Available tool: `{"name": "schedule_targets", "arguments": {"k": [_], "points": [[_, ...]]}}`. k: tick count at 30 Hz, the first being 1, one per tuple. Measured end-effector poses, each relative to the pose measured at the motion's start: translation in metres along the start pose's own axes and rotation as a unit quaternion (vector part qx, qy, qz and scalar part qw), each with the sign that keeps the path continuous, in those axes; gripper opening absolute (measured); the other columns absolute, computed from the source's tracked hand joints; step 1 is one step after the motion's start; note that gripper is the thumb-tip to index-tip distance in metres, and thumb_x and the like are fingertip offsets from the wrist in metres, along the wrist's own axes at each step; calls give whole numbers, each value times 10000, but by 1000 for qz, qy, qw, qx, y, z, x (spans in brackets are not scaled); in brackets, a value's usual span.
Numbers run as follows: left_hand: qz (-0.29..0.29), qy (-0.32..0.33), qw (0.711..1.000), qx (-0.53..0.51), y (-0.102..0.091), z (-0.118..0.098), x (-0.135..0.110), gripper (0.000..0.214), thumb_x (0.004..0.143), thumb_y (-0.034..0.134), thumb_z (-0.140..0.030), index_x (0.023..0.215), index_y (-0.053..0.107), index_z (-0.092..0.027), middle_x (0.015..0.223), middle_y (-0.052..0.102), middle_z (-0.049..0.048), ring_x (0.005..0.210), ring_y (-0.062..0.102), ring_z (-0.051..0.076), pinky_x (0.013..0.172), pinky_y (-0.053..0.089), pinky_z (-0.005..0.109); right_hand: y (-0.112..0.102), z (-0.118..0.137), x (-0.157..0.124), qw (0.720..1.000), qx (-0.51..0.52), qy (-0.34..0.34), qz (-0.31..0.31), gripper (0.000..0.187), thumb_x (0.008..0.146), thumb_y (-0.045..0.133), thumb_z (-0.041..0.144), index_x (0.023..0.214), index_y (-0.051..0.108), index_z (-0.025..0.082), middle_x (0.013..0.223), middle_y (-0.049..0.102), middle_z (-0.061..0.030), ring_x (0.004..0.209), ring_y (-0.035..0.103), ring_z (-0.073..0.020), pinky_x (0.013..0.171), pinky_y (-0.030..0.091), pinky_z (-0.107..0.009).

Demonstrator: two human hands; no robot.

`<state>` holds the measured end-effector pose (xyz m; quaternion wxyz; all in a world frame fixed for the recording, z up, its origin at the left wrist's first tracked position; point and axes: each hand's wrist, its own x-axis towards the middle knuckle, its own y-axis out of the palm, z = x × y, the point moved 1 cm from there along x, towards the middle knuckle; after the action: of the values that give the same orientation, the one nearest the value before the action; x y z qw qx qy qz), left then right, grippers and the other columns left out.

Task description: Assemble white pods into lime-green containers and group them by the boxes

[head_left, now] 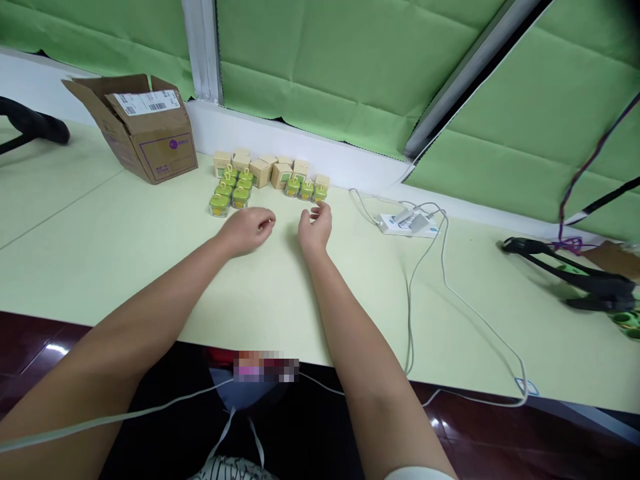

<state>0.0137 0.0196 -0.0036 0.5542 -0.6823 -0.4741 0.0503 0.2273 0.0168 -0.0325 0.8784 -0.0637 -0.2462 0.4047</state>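
My left hand (247, 231) is over the table, its fingers curled toward the thumb. Whether anything small sits inside that curl is hidden. To its right is my right hand (316, 225), fingers bent but apart, with nothing visible in them. Just beyond its fingertips stands a row of three small clear jars with green lids (306, 190). Several more green-lidded jars (230, 189) form two columns beyond my left hand, each lid topped by a small loop. Behind the jars, several small tan cardboard boxes (260, 172) line up near the wall.
A large open cardboard carton (163, 150) stands at the back left. On the right, a white power strip (407, 225) has plugs and trailing white cables (445, 267). Black stands (575, 270) rest at the far right, with another black object (35, 123) at far left.
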Motion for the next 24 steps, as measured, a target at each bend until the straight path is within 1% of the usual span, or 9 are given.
{"name": "schedule_targets", "arguments": {"k": [2, 5, 7, 9, 11, 14, 17, 21, 24], "points": [[47, 45, 998, -14, 20, -7, -1, 299, 995, 485, -273, 1086, 764, -217, 1106, 815, 77, 997, 737, 256, 878, 542, 387, -5, -7, 11, 999, -27, 16, -40, 614, 895, 587, 292, 1475, 515, 105, 1396, 629, -229, 1271, 635, -325, 1174, 475, -507], [90, 59, 994, -33, 37, -7, 0, 282, 976, 503, -257, 1047, 774, -223, 1026, 823, 59, 916, 738, 242, 816, 530, 371, -11, -20, 29, 993, -69, 74, -67, 741, 861, 623, 229, 1571, 436, 127, 1540, 523, -270, 1490, 510, -397, 1290, 361, -607], [94, 45, 993, -47, 39, -4, 1, 261, 969, 520, -255, 1006, 777, -221, 922, 806, 43, 834, 719, 223, 770, 511, 352, -15, -26, 42, 989, -96, 103, -49, 821, 839, 648, 207, 1622, 401, 179, 1595, 484, -253, 1537, 472, -414, 1298, 357, -630], [99, 31, 993, -55, 38, -3, 2, 252, 962, 530, -248, 982, 779, -215, 860, 788, 32, 794, 702, 212, 733, 484, 338, -17, -29, 56, 987, -121, 105, -19, 886, 825, 673, 204, 1659, 377, 220, 1643, 453, -221, 1557, 461, -402, 1298, 387, -592], [115, 33, 991, -52, 37, -3, 2, 253, 963, 530, -238, 976, 781, -213, 847, 786, 28, 781, 693, 209, 705, 452, 332, -15, -30, 69, 985, -141, 99, 11, 909, 823, 686, 203, 1676, 372, 209, 1683, 423, -207, 1571, 459, -381, 1315, 385, -540], [136, 43, 989, -43, 37, -7, 2, 262, 969, 516, -210, 962, 778, -214, 869, 795, 30, 770, 685, 204, 684, 418, 332, -8, -34, 87, 983, -158, 84, 39, 855, 819, 696, 201, 1637, 447, 191, 1690, 421, -198, 1579, 458, -352, 1340, 358, -499], [148, 41, 987, -40, 38, -9, 3, 251, 970, 520, -192, 939, 768, -212, 875, 796, 34, 766, 682, 204, 667, 400, 330, 3, -40, 99, 984, -158, 61, 50, 764, 808, 709, 208, 1552, 538, 211, 1648, 459, -178, 1548, 495, -312, 1344, 348, -473], [154, 37, 987, -38, 36, -10, 3, 245, 969, 526, -169, 956, 767, -209, 891, 797, 37, 784, 683, 207, 670, 396, 326, 14, -47, 112, 987, -154, 38, 38, 659, 801, 718, 201, 1450, 608, 236, 1574, 522, -152, 1479, 554, -287, 1324, 360, -471], [159, 31, 986, -39, 35, -11, 4, 242, 975, 526, -171, 937, 762, -210, 884, 791, 35, 772, 676, 203, 656, 383, 325, 18, -49, 123, 988, -146, 54, 19, 591, 823, 708, 223, 1407, 619, 210, 1478, 588, -159, 1376, 617, -279, 1270, 410, -472]]}}
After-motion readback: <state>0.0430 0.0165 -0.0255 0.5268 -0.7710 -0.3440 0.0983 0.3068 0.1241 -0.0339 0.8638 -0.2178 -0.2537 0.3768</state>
